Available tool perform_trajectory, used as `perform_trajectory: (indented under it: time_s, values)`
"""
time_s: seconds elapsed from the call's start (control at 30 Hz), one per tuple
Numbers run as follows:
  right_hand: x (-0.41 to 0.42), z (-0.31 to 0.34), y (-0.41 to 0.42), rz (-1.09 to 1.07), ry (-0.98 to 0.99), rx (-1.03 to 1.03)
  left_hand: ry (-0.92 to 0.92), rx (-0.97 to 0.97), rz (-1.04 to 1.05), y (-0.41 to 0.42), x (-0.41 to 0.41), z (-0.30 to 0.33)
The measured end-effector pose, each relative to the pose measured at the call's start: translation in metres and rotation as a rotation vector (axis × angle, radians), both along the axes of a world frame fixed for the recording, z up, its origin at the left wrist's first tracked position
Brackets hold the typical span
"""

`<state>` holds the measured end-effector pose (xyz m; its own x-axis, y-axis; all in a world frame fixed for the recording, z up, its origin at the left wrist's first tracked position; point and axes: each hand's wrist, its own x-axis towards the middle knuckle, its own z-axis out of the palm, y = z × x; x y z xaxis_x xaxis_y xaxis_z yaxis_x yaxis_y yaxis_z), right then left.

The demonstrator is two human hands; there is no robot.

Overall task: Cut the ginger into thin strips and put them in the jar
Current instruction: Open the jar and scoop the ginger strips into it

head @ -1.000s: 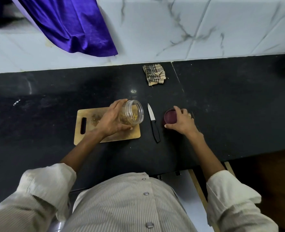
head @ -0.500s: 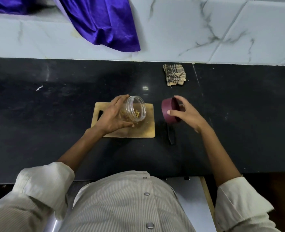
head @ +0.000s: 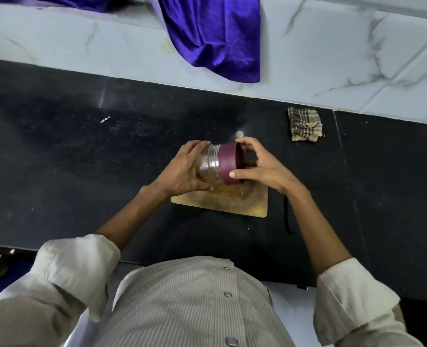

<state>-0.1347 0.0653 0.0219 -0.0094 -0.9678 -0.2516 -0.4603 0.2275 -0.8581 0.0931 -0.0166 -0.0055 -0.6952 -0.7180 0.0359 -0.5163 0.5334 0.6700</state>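
Note:
A clear plastic jar [head: 208, 166] with yellowish ginger strips inside lies tilted on its side above the wooden cutting board [head: 235, 202]. My left hand [head: 182, 171] grips the jar's body. A maroon lid [head: 230, 164] sits over the jar's mouth, and my right hand [head: 260, 166] holds it with thumb and fingers curled round its rim. Bits of ginger lie scattered on the board. The knife's black handle [head: 287, 219] shows to the right of the board, its blade hidden under my right forearm.
A folded checked cloth [head: 305, 123] lies at the back right of the black counter [head: 82, 159]. A purple fabric [head: 215, 33] hangs over the white marble wall behind. The counter's front edge runs close to my body.
My right hand picked the maroon lid up from the counter, carried it left and set it on the jar's mouth. My left hand kept holding the tilted jar.

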Motion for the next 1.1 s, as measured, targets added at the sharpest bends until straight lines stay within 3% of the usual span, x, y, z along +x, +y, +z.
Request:
perform_trajectory:
  time_s: [0.57, 0.77, 0.87, 1.0, 1.1]
  values:
    - [0.017, 0.002, -0.014, 0.036, 0.053, 0.047, -0.005, -0.015, -0.038, -0.004, 0.007, -0.007]
    - [0.030, 0.004, -0.012, -0.234, -0.119, 0.297, 0.011, -0.081, -0.030, 0.000, 0.006, -0.007]
    - [0.032, 0.007, -0.011, -0.252, -0.108, 0.371, 0.003, -0.072, -0.032, 0.001, 0.005, -0.009]
    - [0.024, 0.006, -0.007, 0.009, -0.015, 0.226, -0.004, -0.055, -0.040, 0.000, 0.006, -0.010]
    - [0.024, 0.003, -0.006, 0.013, 0.045, 0.135, -0.008, -0.051, -0.058, -0.001, 0.006, -0.010]
